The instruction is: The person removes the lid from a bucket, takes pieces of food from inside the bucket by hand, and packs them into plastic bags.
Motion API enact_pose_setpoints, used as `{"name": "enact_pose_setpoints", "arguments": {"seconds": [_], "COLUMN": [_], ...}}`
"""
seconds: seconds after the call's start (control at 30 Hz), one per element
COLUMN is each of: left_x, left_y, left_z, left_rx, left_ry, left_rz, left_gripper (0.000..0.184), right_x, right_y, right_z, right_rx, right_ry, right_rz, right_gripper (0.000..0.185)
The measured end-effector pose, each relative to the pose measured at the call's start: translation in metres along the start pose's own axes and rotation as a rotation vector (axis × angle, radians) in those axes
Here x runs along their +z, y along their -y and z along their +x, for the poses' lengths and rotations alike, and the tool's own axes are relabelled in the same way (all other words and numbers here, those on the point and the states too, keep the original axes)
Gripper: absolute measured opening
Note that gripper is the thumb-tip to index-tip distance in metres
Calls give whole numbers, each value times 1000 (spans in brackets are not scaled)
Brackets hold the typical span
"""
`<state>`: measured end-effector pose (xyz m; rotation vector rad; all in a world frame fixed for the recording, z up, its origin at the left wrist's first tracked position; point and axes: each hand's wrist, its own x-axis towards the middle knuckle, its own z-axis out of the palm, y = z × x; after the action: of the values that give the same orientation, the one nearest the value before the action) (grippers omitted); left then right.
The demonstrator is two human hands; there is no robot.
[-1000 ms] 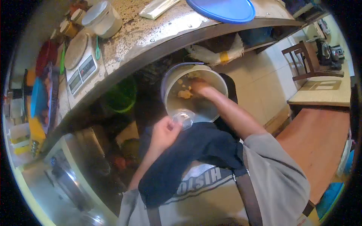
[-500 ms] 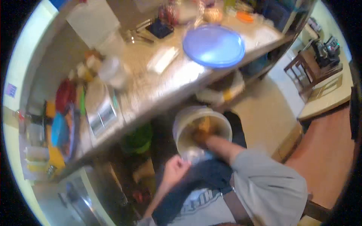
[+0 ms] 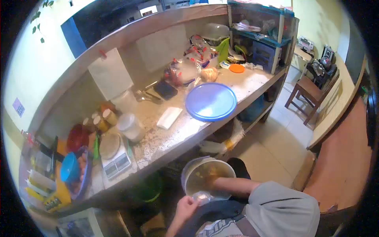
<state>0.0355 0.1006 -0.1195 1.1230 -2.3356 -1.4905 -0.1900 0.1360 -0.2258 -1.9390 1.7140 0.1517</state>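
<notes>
A white bucket [image 3: 188, 171] stands below the counter's front edge, with brownish contents [image 3: 203, 175] inside. My right hand [image 3: 217, 183] reaches into the bucket from the right; its fingers are sunk in the contents and hidden. At the near rim, my left hand [image 3: 187, 207] has its thumb and fingers pinched on what looks like a clear plastic bag [image 3: 202, 197], with something pale in it.
On the counter [image 3: 152, 148] are a round blue lid [image 3: 212, 102], a digital kitchen scale [image 3: 117, 165], a white-lidded jar [image 3: 130, 127] and a folded white cloth or paper [image 3: 169, 117]. A blue bowl [image 3: 70, 167] sits at left. A wooden chair [image 3: 312, 91] stands at right.
The view has tilted up, so the wall and back shelf show and the bucket sits lower. My right hand, partly visible before, is now hidden in the contents. The left stays by the rim.
</notes>
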Motion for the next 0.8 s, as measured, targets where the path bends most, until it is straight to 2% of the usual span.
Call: {"name": "enact_pose_setpoints", "arguments": {"seconds": [0.07,0.1,0.13,0.2,0.23,0.27,0.3,0.33,0.37,0.4,0.47,0.53,0.63,0.7,0.8], "left_x": [2,3,1,-4,-1,-1,2,3,5,13,18,18,17,19,23], "left_y": [7,10,5,-11,-8,-5,5,2,2,14,14,11,-4,-5,-1], "left_z": [5,8,10,9,10,11,15,14,17,19,25,28,30,33,33], "left_rx": [22,55,35,87,56,73,48,22,21,-4,-23,-21,-1,-7,-1], "left_ry": [-19,-34,-26,-24,-22,-29,-18,-6,-7,39,67,73,80,109,109], "left_rz": [-37,-45,-45,-189,-258,-188,-116,-237,-183,-348,-362,-345,-463,-652,-737], "left_gripper": [39,39,30,29,28,26,26,26,24,21,18,16,15,14,15], "right_x": [-22,-4,-5,-15,-59,-45,-50,-51,-75,-81,-94,-101,-95,-90,-86], "right_y": [1,-15,-19,-21,5,-15,-11,-8,10,22,36,49,54,56,62], "right_z": [-14,-4,-3,-15,-48,-47,-57,-65,-86,-97,-107,-110,-104,-100,-96], "right_rx": [-18,-18,-30,295,326,131,87,36,140,125,114,-42,-100,-99,4], "right_ry": [-53,-142,-231,-218,-435,-410,-488,-494,-493,-521,-545,-525,-482,-453,-489], "right_rz": [-4,136,276,388,615,922,1193,1447,1503,1612,1718,1948,1948,1932,1804], "right_gripper": [44,37,31,12,8,8,13,19,20,21,23,27,30,32,31]}}
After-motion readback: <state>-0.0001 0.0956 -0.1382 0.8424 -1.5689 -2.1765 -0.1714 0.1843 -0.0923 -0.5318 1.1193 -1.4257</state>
